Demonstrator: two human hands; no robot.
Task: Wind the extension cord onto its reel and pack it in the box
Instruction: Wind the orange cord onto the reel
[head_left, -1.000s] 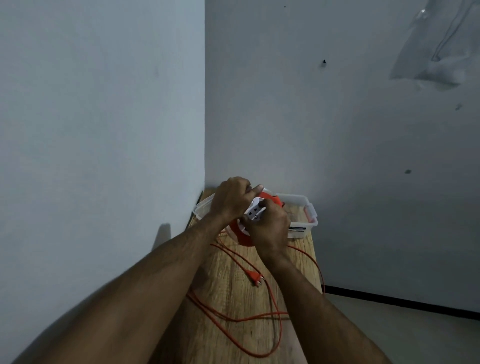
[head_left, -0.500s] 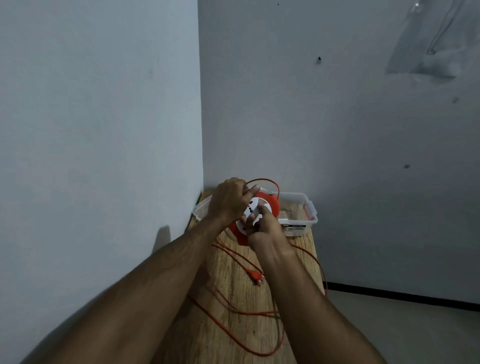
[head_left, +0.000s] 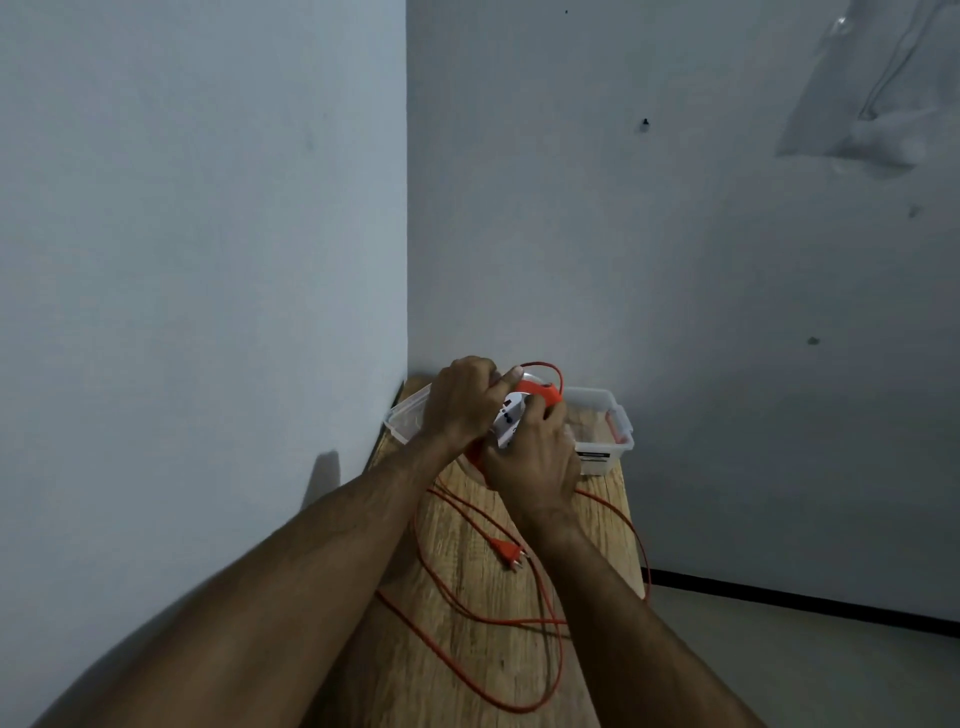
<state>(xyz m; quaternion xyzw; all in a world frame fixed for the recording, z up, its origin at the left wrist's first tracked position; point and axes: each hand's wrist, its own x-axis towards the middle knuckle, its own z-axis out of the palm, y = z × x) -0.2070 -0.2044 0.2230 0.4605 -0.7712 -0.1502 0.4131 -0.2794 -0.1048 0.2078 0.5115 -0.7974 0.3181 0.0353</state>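
Currently both hands clamp the round orange-and-white plastic reel (head_left: 524, 410) above the far end of the wood-grain desk (head_left: 467, 551): left hand (head_left: 460, 405) wrapped over its left side, right hand (head_left: 535, 457) gripping the near-right rim, clear plastic box (head_left: 602, 421) just behind. Thin orange cord (head_left: 467, 618) lies in loose loops across the near desk, one strand hanging off the right edge, flat orange plug (head_left: 508, 551) resting mid-desk near the right wrist. Versus half a second ago the right hand has slid up around the rim, and a cord loop still arcs over the reel top.
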